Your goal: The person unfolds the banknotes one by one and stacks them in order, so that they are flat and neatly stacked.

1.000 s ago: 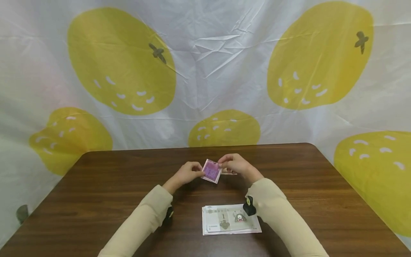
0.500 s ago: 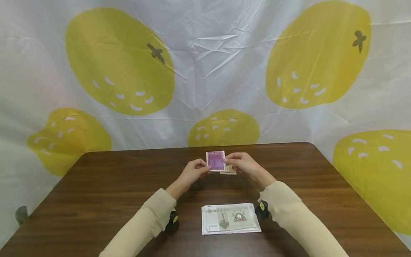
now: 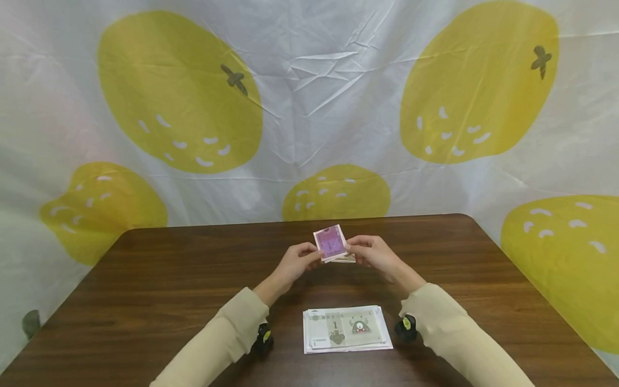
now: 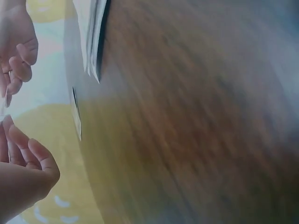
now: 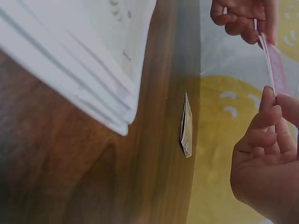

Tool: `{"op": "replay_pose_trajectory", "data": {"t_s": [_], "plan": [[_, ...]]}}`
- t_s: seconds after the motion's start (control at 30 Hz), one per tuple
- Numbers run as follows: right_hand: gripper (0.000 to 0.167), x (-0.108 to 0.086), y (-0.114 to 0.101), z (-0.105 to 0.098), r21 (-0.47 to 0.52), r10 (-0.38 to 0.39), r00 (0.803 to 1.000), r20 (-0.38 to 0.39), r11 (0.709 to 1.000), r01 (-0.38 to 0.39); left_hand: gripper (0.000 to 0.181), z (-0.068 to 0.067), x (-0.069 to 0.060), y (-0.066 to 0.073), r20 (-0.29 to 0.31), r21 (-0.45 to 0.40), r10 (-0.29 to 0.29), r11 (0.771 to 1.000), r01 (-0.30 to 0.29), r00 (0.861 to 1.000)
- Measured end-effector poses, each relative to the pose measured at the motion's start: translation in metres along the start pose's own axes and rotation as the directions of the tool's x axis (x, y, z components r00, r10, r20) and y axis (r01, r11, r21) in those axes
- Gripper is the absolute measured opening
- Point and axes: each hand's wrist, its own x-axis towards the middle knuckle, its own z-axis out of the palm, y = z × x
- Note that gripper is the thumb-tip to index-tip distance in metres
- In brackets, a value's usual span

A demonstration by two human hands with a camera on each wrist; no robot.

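Observation:
In the head view, a purple folded paper banknote (image 3: 331, 242) is held up above the far half of the table. My left hand (image 3: 296, 264) pinches its lower left edge between thumb and fingers. On the right edge, my right hand (image 3: 379, 255) pinches it the same way. The right wrist view shows the note (image 5: 275, 65) edge-on, stretched between both hands. Behind and below it lies a small folded tan note (image 5: 187, 128), partly hidden in the head view. Nearer me is a stack of paper notes (image 3: 348, 329), the top one grey-green with a "1".
The brown wooden table (image 3: 169, 301) ends at a far edge, close behind the hands. A white curtain (image 3: 309, 107) with large yellow fruit prints hangs behind it. A black wrist camera (image 3: 406, 328) sits just right of the stack.
Both hands have lifted the purple note and carried it slightly right and away from me. It turned upright, then tilted the other way. The stack and the tan note stay put.

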Motion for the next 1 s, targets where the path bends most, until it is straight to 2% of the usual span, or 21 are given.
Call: {"op": "replay_pose_trajectory", "data": {"t_s": [0.13, 0.23, 0.3, 0.37, 0.5, 0.6, 0.7, 0.77, 0.8, 1.0], "plan": [[0.028, -0.003, 0.003, -0.002, 0.001, 0.001, 1.000, -0.012, 1.000, -0.001, 0.017, 0.001, -0.005, 0.008, -0.015, 0.041, 0.081, 0.996, -0.080, 0.997], [0.029, -0.005, 0.003, -0.004, 0.003, 0.006, 1.000, -0.009, 1.000, -0.006, 0.023, -0.001, -0.002, 0.001, -0.025, 0.095, 0.199, 0.976, -0.196, 0.980], [0.030, -0.007, 0.004, -0.004, 0.001, 0.010, 1.000, -0.002, 1.000, -0.010, 0.030, -0.002, 0.002, -0.006, -0.014, 0.158, 0.277, 0.949, -0.271, 0.961], [0.030, -0.008, 0.005, -0.005, 0.000, 0.011, 1.000, 0.007, 1.000, -0.011, 0.035, -0.003, 0.005, -0.012, 0.005, 0.236, 0.348, 0.911, -0.339, 0.938], [0.031, -0.010, 0.006, -0.007, 0.008, 0.015, 1.000, 0.019, 1.000, -0.015, 0.037, -0.004, 0.005, -0.014, 0.034, 0.341, 0.428, 0.844, -0.413, 0.903], [0.030, -0.012, 0.006, -0.008, 0.027, 0.022, 1.000, 0.018, 0.999, -0.023, 0.033, -0.004, 0.005, -0.015, 0.062, 0.432, 0.487, 0.774, -0.463, 0.871], [0.028, -0.013, 0.005, -0.009, 0.063, 0.027, 0.999, 0.026, 0.998, -0.029, 0.030, -0.005, 0.005, -0.015, 0.095, 0.514, 0.522, 0.704, -0.491, 0.848], [0.025, -0.014, 0.005, -0.009, 0.101, 0.028, 0.999, 0.035, 0.994, -0.032, 0.030, -0.005, 0.005, -0.016, 0.112, 0.537, 0.531, 0.679, -0.501, 0.840], [0.023, -0.015, 0.005, -0.009, 0.120, 0.027, 0.999, 0.039, 0.992, -0.032, 0.030, -0.005, 0.004, -0.016, 0.119, 0.544, 0.534, 0.670, -0.505, 0.837], [0.015, -0.015, 0.005, -0.009, 0.173, 0.025, 0.998, 0.049, 0.984, -0.033, 0.032, -0.004, 0.003, -0.016, 0.145, 0.546, 0.539, 0.656, -0.522, 0.830]]}}
